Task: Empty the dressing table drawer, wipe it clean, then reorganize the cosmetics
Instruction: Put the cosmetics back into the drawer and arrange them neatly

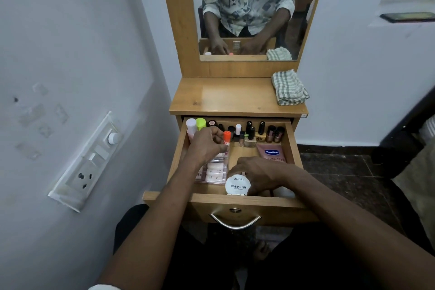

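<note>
The wooden drawer (292, 146) of the dressing table stands pulled out and holds cosmetics. My left hand (207, 143) grips a small tube with an orange cap (227, 138) upright over the left side of the drawer. My right hand (256, 175) holds a round white nail polish remover tub (237, 186) at the drawer's front middle. Several nail polish bottles (254, 133) line the back wall. A pink Vaseline tube (271, 153) lies at the right. A clear tray of pale tubes (214, 172) sits at the left. White and green bottles (195, 125) stand in the back left corner.
A folded checked cloth (289, 87) lies on the right of the wooden tabletop (226, 96). The mirror (247, 7) above reflects my arms. A switchboard (89, 162) is on the left wall. The drawer handle (235, 221) faces my knees.
</note>
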### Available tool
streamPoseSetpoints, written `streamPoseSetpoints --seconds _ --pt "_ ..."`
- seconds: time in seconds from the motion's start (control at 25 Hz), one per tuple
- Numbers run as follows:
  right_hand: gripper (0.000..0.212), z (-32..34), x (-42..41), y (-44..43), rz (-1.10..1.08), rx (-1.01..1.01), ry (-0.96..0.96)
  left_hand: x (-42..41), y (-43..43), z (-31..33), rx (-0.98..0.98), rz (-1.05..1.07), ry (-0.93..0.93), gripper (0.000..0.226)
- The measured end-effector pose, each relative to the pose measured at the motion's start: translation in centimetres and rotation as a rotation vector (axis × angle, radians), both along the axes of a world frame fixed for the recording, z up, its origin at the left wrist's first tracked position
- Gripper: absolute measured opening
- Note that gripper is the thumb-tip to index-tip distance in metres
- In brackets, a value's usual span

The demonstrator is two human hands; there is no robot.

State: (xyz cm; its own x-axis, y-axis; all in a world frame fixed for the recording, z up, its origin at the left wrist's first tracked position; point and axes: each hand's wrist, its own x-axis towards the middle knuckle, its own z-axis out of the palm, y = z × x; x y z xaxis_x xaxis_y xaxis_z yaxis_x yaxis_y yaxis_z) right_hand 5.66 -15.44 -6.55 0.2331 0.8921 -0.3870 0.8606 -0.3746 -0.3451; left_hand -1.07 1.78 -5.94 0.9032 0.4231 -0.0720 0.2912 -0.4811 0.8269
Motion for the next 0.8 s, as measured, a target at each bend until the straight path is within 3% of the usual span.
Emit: streamPoseSetpoints --seconds 0.24,0.4,0.8 --pt "0.064 0.4 0.1 1.0 0.156 0.001 -0.084 0.3 0.1 -0.1 -0.026 0.021 -0.047 0.026" --pt "0.077 1.8 1.3 1.4 0.115 0.025 -0.105 0.3 0.4 -0.4 -0.023 0.008 0.026 0.025" --pt "0.065 0.4 -1.8 5.5 0.275 0.138 -0.09 0.6 1.1 -0.8 -0.215 0.054 0.088 0.025"
